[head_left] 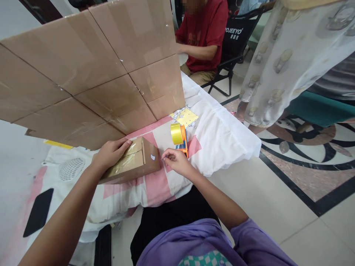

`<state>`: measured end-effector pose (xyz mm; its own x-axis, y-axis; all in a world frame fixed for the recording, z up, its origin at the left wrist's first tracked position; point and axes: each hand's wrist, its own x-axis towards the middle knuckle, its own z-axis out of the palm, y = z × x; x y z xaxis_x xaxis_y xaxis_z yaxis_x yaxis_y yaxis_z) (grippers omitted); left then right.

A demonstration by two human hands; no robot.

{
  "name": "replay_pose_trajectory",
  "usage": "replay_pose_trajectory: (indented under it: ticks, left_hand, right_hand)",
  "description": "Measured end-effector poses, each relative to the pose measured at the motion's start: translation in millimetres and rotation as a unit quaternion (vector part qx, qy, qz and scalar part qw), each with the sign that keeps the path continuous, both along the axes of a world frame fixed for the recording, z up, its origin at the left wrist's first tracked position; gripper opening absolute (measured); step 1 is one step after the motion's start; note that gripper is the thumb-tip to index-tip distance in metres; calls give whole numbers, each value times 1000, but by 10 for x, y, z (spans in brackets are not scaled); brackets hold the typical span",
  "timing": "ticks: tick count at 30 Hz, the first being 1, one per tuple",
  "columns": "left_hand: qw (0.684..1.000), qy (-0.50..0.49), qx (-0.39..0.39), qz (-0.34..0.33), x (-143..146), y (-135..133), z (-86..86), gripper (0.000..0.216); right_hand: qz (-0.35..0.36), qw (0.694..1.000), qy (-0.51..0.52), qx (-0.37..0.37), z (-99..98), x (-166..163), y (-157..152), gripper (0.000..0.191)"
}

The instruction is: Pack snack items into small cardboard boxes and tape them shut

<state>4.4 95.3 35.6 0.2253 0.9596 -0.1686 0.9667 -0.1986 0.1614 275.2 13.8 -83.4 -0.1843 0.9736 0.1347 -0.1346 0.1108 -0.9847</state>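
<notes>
A taped brown cardboard box [151,155] lies at the near edge of the cloth-covered table, a small white label [152,157] on its right end. My left hand [111,155] holds the box at its far top edge, thumb on the taped top and fingers partly hidden behind. Just off the labelled end, my right hand [177,160] is closed in a pinch on something small and thin that I cannot make out. Beyond my right hand stands an orange tape dispenser [186,142] with a yellow roll of tape [176,133].
Tall taped cardboard [111,70] rises behind the box. A yellow sheet with stickers [188,117] lies past the dispenser. At left are a dark phone-like slab [39,212] and white mesh [71,169]. A person in red [205,37] sits across; patterned fabric [277,62] hangs right.
</notes>
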Motion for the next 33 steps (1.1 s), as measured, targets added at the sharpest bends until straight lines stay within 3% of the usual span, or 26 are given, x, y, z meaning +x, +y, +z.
replay_pose_trajectory:
  ticks: [11, 15, 21, 25, 33]
  left_hand:
    - [1000, 0, 19, 5, 68, -36, 0, 62]
    - [1000, -6, 20, 7, 83, -52, 3, 61]
    - [1000, -9, 25, 5, 71, -50, -12, 59]
    - [1000, -4, 28, 9, 79, -60, -3, 61]
    - [999, -1, 41, 14, 98, -71, -3, 61]
  right_hand:
    - [107, 994, -30, -16, 49, -75, 257, 13]
    - [122, 987, 41, -101, 61, -96, 299, 10]
    - [62, 961, 135, -233, 72, -279, 256, 27]
    - [7, 965, 121, -232, 88, -374, 269, 23]
    - [-5, 967, 97, -236, 131, -390, 312, 22]
